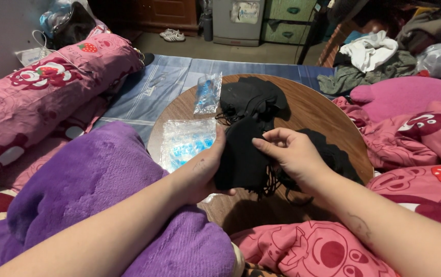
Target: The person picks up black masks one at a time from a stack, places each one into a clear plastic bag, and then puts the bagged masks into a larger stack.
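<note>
Head view shows the left hand (202, 172) with its grip closed around a stack of black face masks (241, 156) above the near part of the round wooden surface (312, 110), while the right hand (289, 154) pinches narrowly at the stack's top right edge. Dangling ear loops (271, 184) under the stack could, I judge, tangle or snag on fingers, pulling several masks loose at once. Farther right, the loose black pile (333, 154) lies touching the stack, so pieces may get mixed.

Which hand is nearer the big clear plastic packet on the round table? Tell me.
Left. The left hand holds a stack of black masks right beside the clear plastic packet, almost touching its edge. The right hand pinches the stack's far side, farther off.
</note>
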